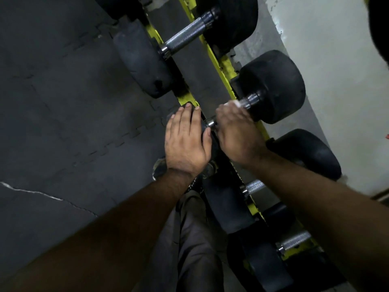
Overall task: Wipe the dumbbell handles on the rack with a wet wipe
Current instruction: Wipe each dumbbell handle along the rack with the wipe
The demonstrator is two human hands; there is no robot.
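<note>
Black dumbbells with knurled steel handles lie across a yellow rack (221, 66). My right hand (237, 133) grips the handle of the middle dumbbell (273, 85), with a bit of white wet wipe (234, 103) showing at my fingers. Most of that handle is hidden under the hand; its steel ends show at both sides. My left hand (186, 140) rests flat, fingers straight, on the near black head of the same dumbbell. Another dumbbell handle (187, 34) lies bare farther along the rack.
Two more dumbbell handles (253, 186) (294, 241) sit on the rack closer to me. A pale wall (326, 49) runs behind the rack. Dark interlocking floor mats (63, 102) cover the ground to the left, and my trouser leg (195, 239) is below.
</note>
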